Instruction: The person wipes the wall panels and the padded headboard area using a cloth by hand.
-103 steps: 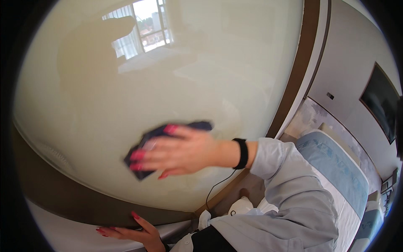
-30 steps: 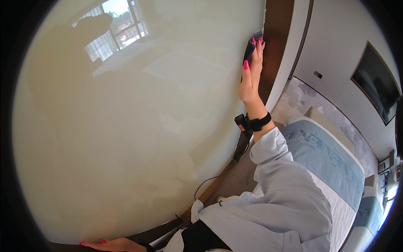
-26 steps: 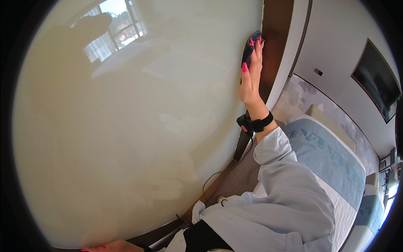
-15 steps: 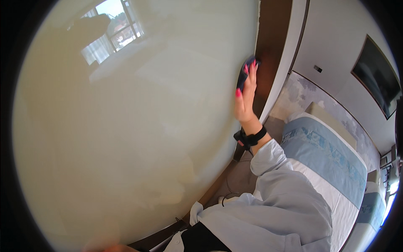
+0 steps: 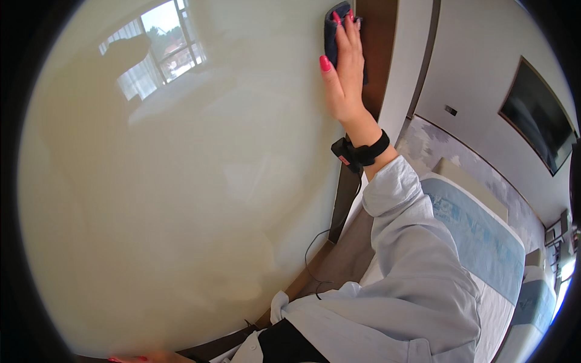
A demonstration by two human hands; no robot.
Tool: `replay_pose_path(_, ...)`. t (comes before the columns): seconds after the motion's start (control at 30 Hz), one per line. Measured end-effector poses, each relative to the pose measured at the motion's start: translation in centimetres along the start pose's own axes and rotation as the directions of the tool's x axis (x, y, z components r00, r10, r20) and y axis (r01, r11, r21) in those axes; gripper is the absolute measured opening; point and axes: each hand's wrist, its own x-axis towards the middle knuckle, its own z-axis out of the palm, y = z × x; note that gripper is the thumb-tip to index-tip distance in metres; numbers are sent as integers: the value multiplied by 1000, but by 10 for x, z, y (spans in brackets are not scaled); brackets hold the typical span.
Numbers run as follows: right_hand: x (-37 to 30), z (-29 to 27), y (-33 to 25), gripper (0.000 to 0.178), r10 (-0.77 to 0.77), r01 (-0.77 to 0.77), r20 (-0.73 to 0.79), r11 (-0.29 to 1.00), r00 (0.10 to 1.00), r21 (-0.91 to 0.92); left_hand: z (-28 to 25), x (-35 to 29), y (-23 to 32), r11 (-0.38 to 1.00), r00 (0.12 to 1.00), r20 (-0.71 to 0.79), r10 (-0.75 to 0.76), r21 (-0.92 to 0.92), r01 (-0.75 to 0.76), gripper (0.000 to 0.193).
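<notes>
A large glossy cream panel (image 5: 200, 212) fills the left and middle of the head view and mirrors a window. Near its top right edge my right hand (image 5: 348, 72) presses a folded dark blue cloth (image 5: 330, 36) flat, where the panel meets a brown frame (image 5: 378, 54). The fingers lie stretched over the cloth, with the thumb off to its left. At the bottom rim of the picture my left hand (image 5: 154, 357) shows only in part, by the panel's lower edge. Its red-nailed fingertips look stretched out, and no held object shows; the rest is cut off.
Two beds with blue runners, the nearer bed (image 5: 478, 224) and a farther one (image 5: 535, 302), stand to the right. A dark television (image 5: 538, 115) hangs on the wall. From the black wristband (image 5: 369, 150) on my right wrist, a thin cable (image 5: 310, 248) hangs toward the floor.
My right hand has moved up along the panel's right edge with the cloth, the arm stretching farther. My left hand's fingertips show more clearly at the bottom rim. The view has shifted slightly.
</notes>
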Motion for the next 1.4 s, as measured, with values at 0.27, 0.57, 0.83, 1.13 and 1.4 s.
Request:
replay_pose_path(0.27, -82, -4, -10, 67, 142, -143, 70, 990, 987, 2, -7, -2, -8, 996, 998, 3, 70, 54, -70, 77)
replay_pose_path(0.57, -151, 11, -66, 72, 409, -407, -21, 911, 912, 66, -5, -5, -12, 999, 999, -35, -37, -24, 37, 67)
replay_pose_path(0.83, -110, 55, -266, 84, 524, -527, 63, 842, 850, 115, -20, -9, -9, 949, 972, -38, -232, -230, 218, 69)
replay_pose_path(1.13, -100, 86, -478, 75, 207, -267, 236, 928, 949, 260, -129, -32, -17, 975, 997, 22, -77, -209, 80, 71)
replay_pose_path(1.4, -87, 107, -621, 58, -56, -124, 265, 778, 963, 616, -183, -23, -70, 979, 989, 29, -145, -137, 148, 68)
